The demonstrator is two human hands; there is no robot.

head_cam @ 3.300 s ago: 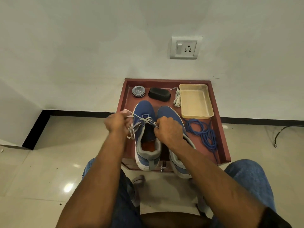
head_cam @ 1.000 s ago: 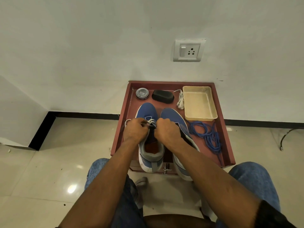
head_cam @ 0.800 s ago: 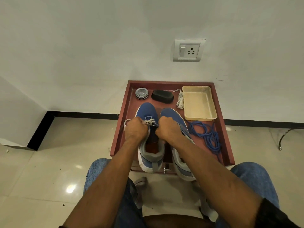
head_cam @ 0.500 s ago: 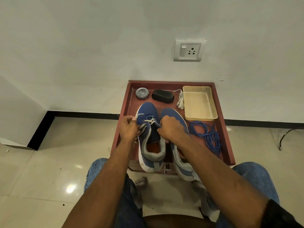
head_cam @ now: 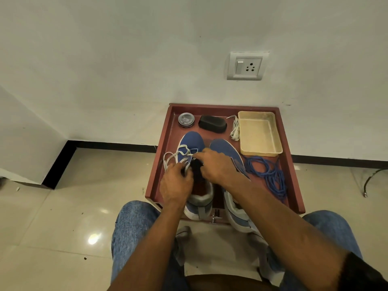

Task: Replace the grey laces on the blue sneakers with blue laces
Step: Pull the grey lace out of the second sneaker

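Unlacing of the left sneaker (head_cam: 192, 143) goes best if the left hand (head_cam: 175, 183), gripping grey lace (head_cam: 178, 156), pulls steadily while the right hand (head_cam: 216, 166) pinches and loosens each crossing just beyond its fingers.

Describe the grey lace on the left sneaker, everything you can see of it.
The grey lace is a flat, pale, fabric-looking cord, still threaded only through the eyelets near the toe of the left sneaker. The rest is pulled free: loose loops arc out over the sneaker's left side above the tray. The left hand grips its strands by the tongue opening; the right hand pinches it near the upper crossings. Its ends are hidden.
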